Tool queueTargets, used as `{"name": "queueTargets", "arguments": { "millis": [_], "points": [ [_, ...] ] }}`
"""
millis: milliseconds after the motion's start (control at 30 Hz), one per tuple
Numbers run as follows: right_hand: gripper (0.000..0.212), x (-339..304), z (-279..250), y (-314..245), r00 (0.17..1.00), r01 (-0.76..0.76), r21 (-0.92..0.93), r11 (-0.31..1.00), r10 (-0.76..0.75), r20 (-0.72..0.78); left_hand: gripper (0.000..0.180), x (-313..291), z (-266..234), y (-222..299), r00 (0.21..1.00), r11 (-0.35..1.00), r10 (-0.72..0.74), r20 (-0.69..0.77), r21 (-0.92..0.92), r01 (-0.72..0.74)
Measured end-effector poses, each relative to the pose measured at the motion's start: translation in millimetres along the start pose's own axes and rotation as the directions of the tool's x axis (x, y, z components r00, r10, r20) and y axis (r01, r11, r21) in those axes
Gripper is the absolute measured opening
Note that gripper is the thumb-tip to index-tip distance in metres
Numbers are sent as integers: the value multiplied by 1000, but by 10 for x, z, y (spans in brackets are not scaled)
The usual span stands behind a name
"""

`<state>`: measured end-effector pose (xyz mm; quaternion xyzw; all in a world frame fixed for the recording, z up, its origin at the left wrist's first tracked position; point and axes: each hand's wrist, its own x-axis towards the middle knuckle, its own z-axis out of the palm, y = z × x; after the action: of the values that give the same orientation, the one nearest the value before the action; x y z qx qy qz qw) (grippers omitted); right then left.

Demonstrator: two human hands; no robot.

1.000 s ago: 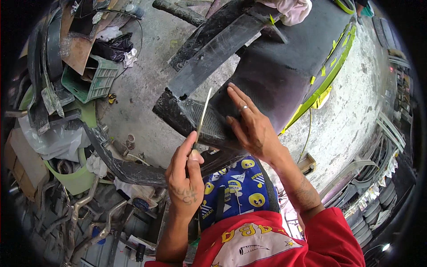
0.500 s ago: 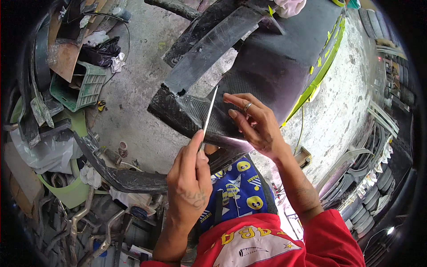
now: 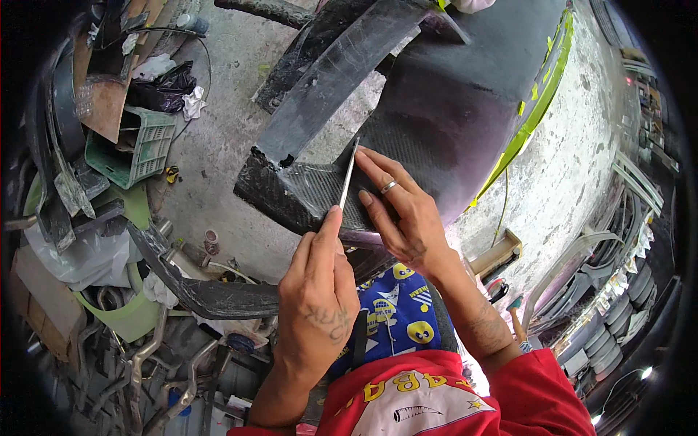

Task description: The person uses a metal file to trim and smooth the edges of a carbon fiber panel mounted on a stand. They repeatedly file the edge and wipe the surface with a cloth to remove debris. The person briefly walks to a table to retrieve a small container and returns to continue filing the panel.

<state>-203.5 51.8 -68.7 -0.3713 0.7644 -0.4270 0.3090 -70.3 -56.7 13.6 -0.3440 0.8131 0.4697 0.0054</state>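
Observation:
My left hand (image 3: 318, 298) is closed round the near end of a slim silver file-like metal tool (image 3: 348, 177), its index finger laid along it. The tool points away from me, its far end at the inner edge of an opening in a dark, carbon-weave car body panel (image 3: 443, 102). My right hand (image 3: 411, 214), with a ring on one finger, lies over the panel just right of the tool. Its index fingertip is at the tool's far end, and the thumb is spread apart below. Whether that fingertip presses the tool or the panel, I cannot tell.
Yellow-green masking tape (image 3: 520, 145) lines the panel's right edge. On the left are a green crate (image 3: 151, 149), a black bag (image 3: 163, 87), a curved black trim piece (image 3: 218, 296) and metal pipes (image 3: 134, 370). Several parts stand along the right wall.
My right hand has moved left and down, bringing its index fingertip to the tool's far end. The left hand keeps its hold. The view has shifted slightly.

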Motion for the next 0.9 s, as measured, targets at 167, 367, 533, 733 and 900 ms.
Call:
{"name": "queueTargets", "arguments": {
  "millis": [167,367,533,733,900],
  "points": [
    [50,-1,0,14,1000,4,6,1000,-4,9,40,15,-4,18,999,1000,-29,16,-6,29],
    [51,-2,-10,8,1000,-11,25,1000,10,17,39,25,-32,37,998,998,-56,13,-13,56],
    [52,5,-8,21,1000,-2,5,1000,2,28,37,53,-20,32,997,998,-64,-31,-9,64],
    [53,7,-2,32,999,-13,18,1000,12,35,37,152,-174,46,997,999,-44,59,-3,45],
    [53,8,-11,2,999,-19,0,1000,19,45,35,223,-257,65,988,992,-118,97,-23,120]
  ]
}}
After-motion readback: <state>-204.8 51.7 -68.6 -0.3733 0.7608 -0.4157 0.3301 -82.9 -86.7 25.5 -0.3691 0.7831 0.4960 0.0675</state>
